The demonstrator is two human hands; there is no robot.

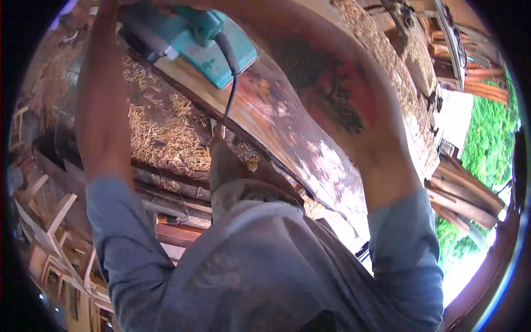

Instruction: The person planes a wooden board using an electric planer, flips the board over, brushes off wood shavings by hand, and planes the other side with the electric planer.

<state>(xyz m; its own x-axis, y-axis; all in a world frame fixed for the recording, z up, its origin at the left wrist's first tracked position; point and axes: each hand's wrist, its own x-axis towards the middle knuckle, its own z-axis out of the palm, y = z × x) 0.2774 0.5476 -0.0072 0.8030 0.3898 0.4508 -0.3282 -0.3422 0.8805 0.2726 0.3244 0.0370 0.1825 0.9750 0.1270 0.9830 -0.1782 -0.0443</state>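
Note:
A teal power planer [215, 58] rests on a long wooden slab [271, 105] near the top of the head view. Its black cord [229, 52] comes out of the rear grip and hangs down over the slab's edge. My right hand [191, 3] is closed at the planer's handle, mostly cut off by the upper edge. My right forearm reaches across the slab. Beside the planer's left side, my left forearm [103, 94] stretches up to the top edge; the fingers of that hand are out of sight.
Wood shavings [171, 133] lie thick left of the slab, with more shavings [365, 39] on its far right side. My foot [218, 133] is beside the slab's edge. Wooden frames [55, 243] stand at lower left. Stacked timber [464, 188] is at right.

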